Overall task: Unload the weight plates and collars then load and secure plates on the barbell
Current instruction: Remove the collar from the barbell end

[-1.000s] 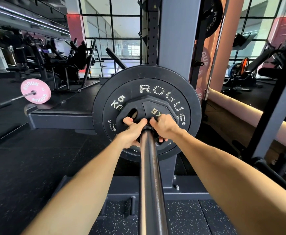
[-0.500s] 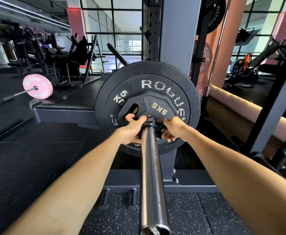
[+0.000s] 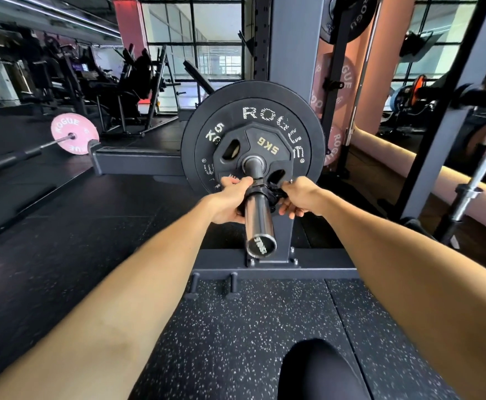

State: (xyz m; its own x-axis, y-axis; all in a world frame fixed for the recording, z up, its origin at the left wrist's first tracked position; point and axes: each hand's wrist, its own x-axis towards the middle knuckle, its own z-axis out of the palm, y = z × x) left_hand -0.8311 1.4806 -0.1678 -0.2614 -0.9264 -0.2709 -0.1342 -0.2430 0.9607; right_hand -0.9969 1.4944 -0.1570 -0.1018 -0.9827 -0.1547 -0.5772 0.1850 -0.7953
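The chrome barbell sleeve points toward me, its end cap low in the middle of the view. On it sit a small black 5 kg plate and behind it a larger black Rogue plate. A black collar is on the sleeve, a short gap away from the small plate. My left hand grips the collar's left side. My right hand pinches its lever on the right side.
The grey rack upright stands behind the plates, its base beam across the speckled rubber floor. A pink Rogue plate on another bar lies at the left. A second bar leans at the right. My knee shows at the bottom.
Both hands have drawn the collar back along the sleeve, away from the small plate. The sleeve's end cap has come into view as my head dropped back.
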